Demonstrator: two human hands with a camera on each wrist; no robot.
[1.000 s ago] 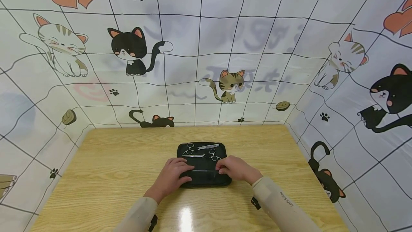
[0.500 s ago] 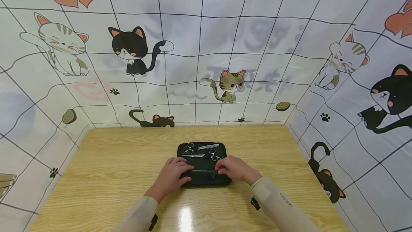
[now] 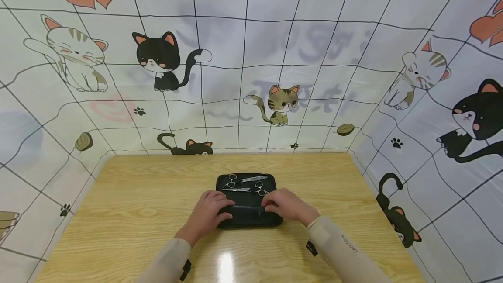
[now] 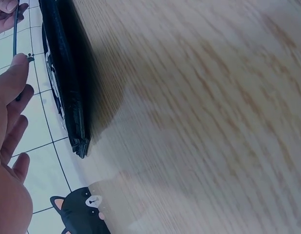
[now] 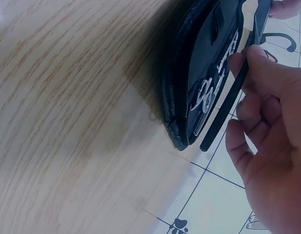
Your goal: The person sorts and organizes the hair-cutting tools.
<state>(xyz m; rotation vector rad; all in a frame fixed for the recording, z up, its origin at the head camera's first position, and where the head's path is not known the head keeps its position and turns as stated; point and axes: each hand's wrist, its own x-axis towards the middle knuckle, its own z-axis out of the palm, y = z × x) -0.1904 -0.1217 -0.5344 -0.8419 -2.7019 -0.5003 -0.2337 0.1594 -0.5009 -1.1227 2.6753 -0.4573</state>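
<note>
in the head view a black zip case (image 5: 201,53) lies open, low in the middle of the frame, on the wooden table (image 3: 157,195). two pairs of silver scissors sit in its upper half, pointing opposite ways: the upper pair (image 3: 255,179) has its blades to the right, the lower pair (image 3: 237,190) to the left. the right wrist view shows comb-like teeth on one blade. over the case stands a thin black strip (image 5: 224,114); whether it is joined to the case, i cannot tell. the left hand (image 3: 208,214) pinches it between thumb and fingers, and the right hand (image 3: 288,205) pinches it likewise.
</note>
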